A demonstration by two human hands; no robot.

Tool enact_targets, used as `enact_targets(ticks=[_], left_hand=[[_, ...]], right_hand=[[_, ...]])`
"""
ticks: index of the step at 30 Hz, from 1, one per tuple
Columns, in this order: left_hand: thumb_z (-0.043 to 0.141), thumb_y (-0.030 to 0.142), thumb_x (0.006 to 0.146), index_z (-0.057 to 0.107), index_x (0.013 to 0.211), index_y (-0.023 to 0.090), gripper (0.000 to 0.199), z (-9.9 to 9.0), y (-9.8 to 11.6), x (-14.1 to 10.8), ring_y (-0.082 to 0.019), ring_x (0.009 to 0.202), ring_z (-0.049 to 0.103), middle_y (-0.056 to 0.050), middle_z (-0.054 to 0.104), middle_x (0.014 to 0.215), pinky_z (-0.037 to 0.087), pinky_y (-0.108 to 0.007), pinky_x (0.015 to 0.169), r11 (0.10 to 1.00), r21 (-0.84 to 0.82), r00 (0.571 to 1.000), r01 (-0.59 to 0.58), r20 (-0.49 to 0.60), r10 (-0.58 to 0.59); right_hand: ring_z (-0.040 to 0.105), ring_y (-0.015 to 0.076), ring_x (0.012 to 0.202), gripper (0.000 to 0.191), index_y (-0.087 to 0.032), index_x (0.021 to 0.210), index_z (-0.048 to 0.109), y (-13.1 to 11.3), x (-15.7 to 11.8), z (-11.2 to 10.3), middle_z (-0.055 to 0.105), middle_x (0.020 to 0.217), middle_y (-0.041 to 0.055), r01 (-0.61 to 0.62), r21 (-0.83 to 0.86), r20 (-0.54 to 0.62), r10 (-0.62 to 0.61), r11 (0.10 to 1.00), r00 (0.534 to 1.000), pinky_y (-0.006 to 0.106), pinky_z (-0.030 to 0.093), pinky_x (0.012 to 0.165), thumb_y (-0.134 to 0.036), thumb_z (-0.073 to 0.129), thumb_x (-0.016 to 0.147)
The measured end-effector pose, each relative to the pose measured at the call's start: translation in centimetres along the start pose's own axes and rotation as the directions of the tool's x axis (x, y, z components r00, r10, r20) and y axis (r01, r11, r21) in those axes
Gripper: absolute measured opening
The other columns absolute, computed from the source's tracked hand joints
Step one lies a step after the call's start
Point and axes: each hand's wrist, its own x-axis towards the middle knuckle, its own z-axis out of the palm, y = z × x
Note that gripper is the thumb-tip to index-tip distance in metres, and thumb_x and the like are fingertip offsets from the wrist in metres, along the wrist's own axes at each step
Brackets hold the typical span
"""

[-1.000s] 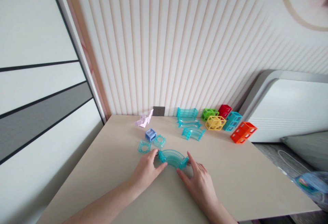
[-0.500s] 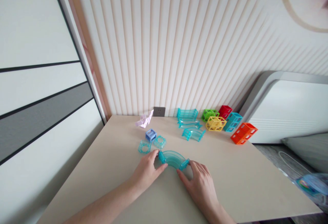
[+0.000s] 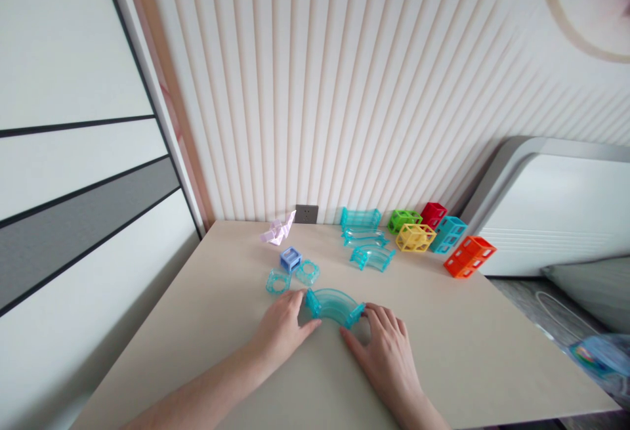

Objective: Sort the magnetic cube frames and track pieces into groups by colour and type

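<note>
A curved, see-through teal track piece (image 3: 335, 305) rests on the beige table (image 3: 472, 351) in front of me. Its left end is gripped between the thumb and fingers of my left hand (image 3: 284, 322). At its right end, my right hand (image 3: 386, 348) holds the piece the same way, thumb in front and fingers behind. Just beyond my left hand lie two flat teal pieces with round holes, one at the left (image 3: 278, 281) and one at the right (image 3: 308, 272). A small blue cube frame (image 3: 291, 258) sits behind them.
Toward the wall are a pale purple piece (image 3: 278, 231) and three teal track pieces (image 3: 373, 257). Farther right stand green, yellow (image 3: 415, 237), red, blue and orange (image 3: 469, 257) block frames. A dark socket (image 3: 307, 214) is on the wall.
</note>
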Motion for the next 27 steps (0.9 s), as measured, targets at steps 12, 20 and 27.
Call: enact_targets(ticks=[12, 20, 27], left_hand=[[0.078, 0.027, 0.077, 0.065, 0.115, 0.021, 0.04, 0.36, -0.13, -0.24, -0.028, 0.111, 0.069, -0.009, 0.074, 0.114, 0.055, -0.042, 0.098, 0.989, 0.079, 0.989, -0.126, -0.064, 0.131], [0.079, 0.028, 0.078, 0.065, 0.11, 0.019, 0.036, -0.05, 0.29, -0.19, -0.029, 0.108, 0.069, -0.009, 0.074, 0.11, 0.056, -0.042, 0.095, 0.99, 0.085, 0.993, -0.11, -0.026, 0.113], [0.079, 0.029, 0.079, 0.065, 0.111, 0.019, 0.036, -0.08, 0.34, -0.13, -0.029, 0.108, 0.068, -0.009, 0.074, 0.11, 0.055, -0.042, 0.096, 0.991, 0.086, 0.994, -0.105, -0.011, 0.106]], right_hand=[[0.065, 0.0309, 0.109, 0.034, -0.022, 0.108, 0.066, 0.42, 0.41, 0.2, 0.072, 0.113, 0.0104, -0.099, 0.062, 0.061, 0.095, 0.993, 0.994, 0.042, 0.047, 0.091, -0.049, 0.066, 0.088], [0.063, 0.0308, 0.111, 0.032, -0.023, 0.111, 0.065, 0.92, 0.44, 0.5, 0.07, 0.116, 0.0108, -0.107, 0.167, 0.078, 0.095, 0.98, 0.992, 0.044, 0.045, 0.094, -0.048, 0.064, 0.091], [0.065, 0.0302, 0.108, 0.033, -0.023, 0.112, 0.064, 0.84, 0.37, 0.61, 0.072, 0.113, 0.0097, -0.094, 0.14, 0.037, 0.09, 0.986, 0.995, 0.042, 0.047, 0.092, -0.047, 0.065, 0.089]])
